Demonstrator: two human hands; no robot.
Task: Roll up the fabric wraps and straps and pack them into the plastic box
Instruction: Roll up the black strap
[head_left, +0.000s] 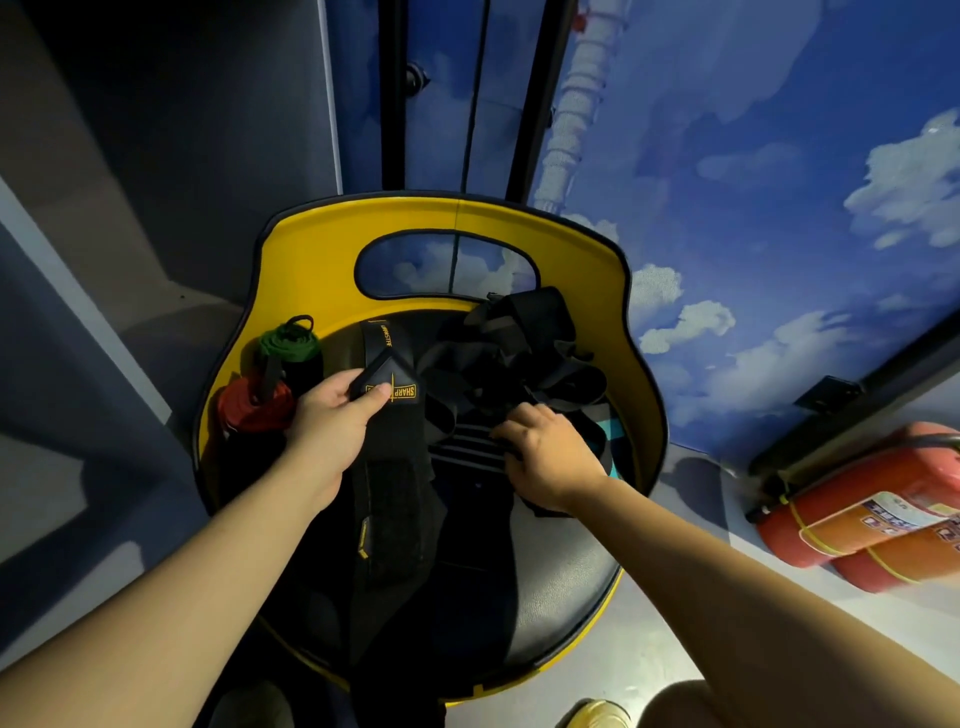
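Both forearms reach in from the bottom edge toward a yellow chair (291, 249) with a black seat (561, 571). At the left hand (332, 415), thumb and fingers are curled and pinch the folded top end of a black wrap (389, 467) with yellow lettering; that end sits at 1 o'clock from the knuckles, and the rest of the wrap hangs down toward 6 o'clock across the seat. At the right hand (545, 452), the fingers are bent and dig into a tangled pile of black straps (519, 353); the fingertips lie on a striped band (467, 447) at 9 o'clock from the palm, though whether they actually clasp it cannot be told. The pile spreads to 12 o'clock of that hand, against the chair back. Left of the left hand, at 9 and 10 o'clock, stand 2 rolled wraps, a red roll (254, 405) and a green roll (291, 340). On the floor at 3 o'clock lie 2 red fire extinguishers (857, 499).
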